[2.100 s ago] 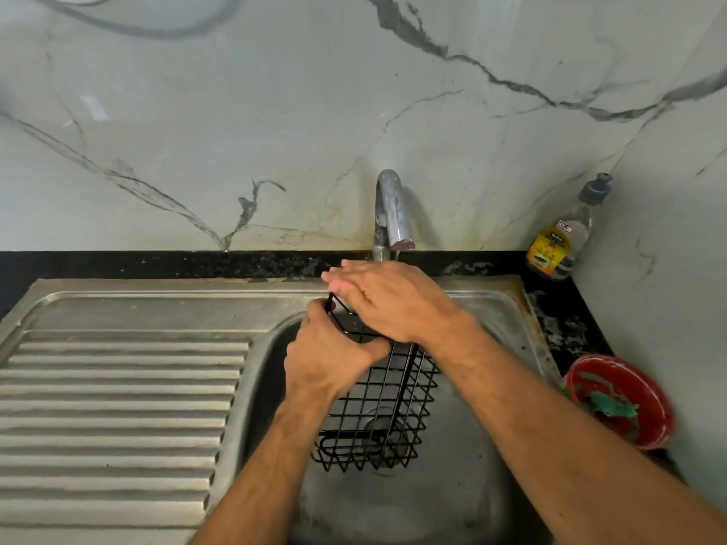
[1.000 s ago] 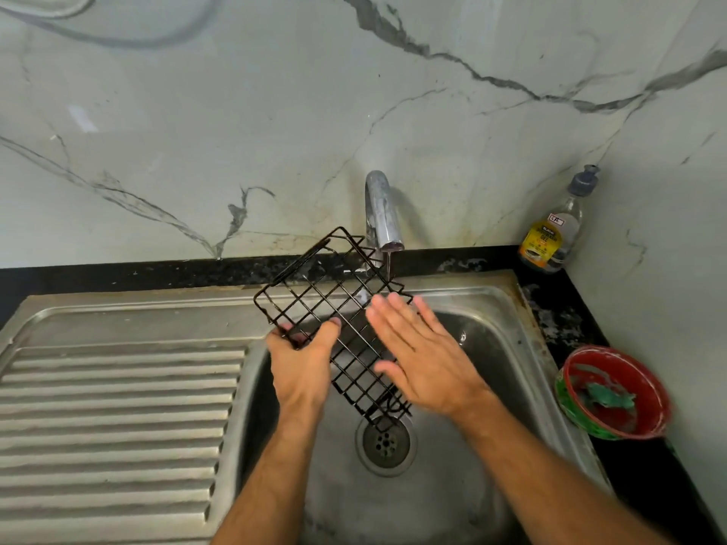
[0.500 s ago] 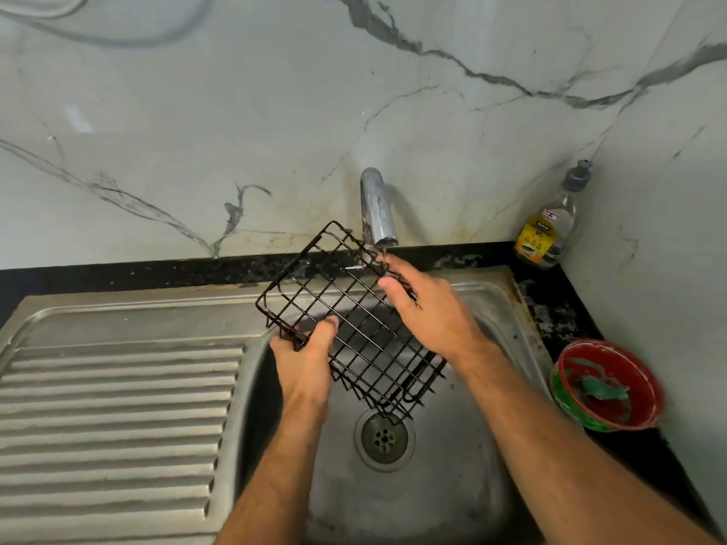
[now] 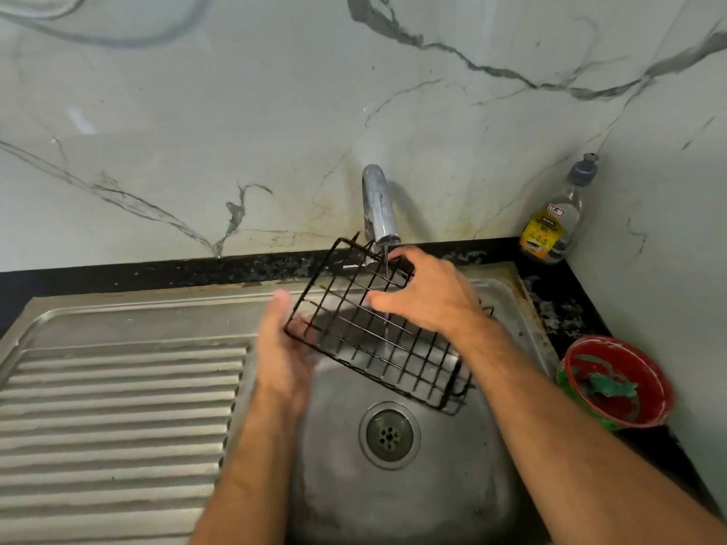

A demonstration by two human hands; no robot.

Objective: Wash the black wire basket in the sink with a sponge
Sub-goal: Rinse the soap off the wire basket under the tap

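Note:
The black wire basket hangs tilted over the steel sink, its upper corner just under the tap. A thin stream of water runs from the tap through the wires. My left hand holds the basket's left corner, thumb up along the edge and fingers behind the mesh. My right hand lies over the top, with its fingers curled round the far edge beside the spout. A green scrub sponge lies in the red bowl on the right; neither hand holds it.
A ribbed draining board takes up the left. The drain sits below the basket. A dish-soap bottle stands in the back right corner on the black counter. Marble walls close in behind and at the right.
The basket has shifted right and swung so its corner sits under the tap. My right hand moved from the mesh face up to the far edge. My left hand stayed at the left corner.

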